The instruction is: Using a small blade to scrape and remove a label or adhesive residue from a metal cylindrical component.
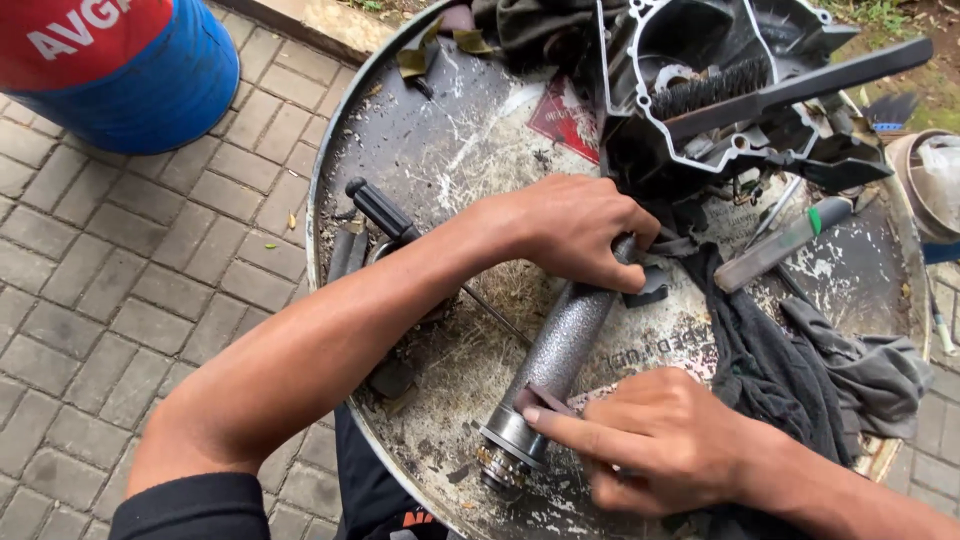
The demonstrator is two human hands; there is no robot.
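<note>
Tube: a grey, speckled metal tube (562, 345) is lying slantwise near the middle of the round metal table (420, 150), its lower end pointing toward the person and its upper end toward the engine casing
Tube surface: rough, mottled silver and dark grey along the shaft, with a smooth steel collar and a ringed fitting showing at the lower end
Left hand: the left hand (585, 232) is reaching in from the left across the table, forearm stretched long and bare, fingers curling over the upper end of the tube and gripping it
Right hand: the right hand (655, 435) is coming in from the lower right, knuckles up, forefinger stretched out along the collar, pinching a small dark strip (545, 400) against the tube
Cloth: a dark rag (800, 370) is lying crumpled just beside the tube on its right, running under the right wrist
Engine casing: a black engine casing (720, 100) is sitting at the far side of the table, with a black long-handled brush (790, 85) resting across it
Tools: a black-handled tool (380, 210) is lying on the left part of the table, partly under the left forearm; a flat tool with a green mark (785, 240) is lying to the right of the left hand
Table surface: scratched, stained and littered with grit
Surroundings: grey paving blocks (120, 280) are lying below, and a blue and red drum (120, 70) is standing at the upper left, well apart from the table
</note>
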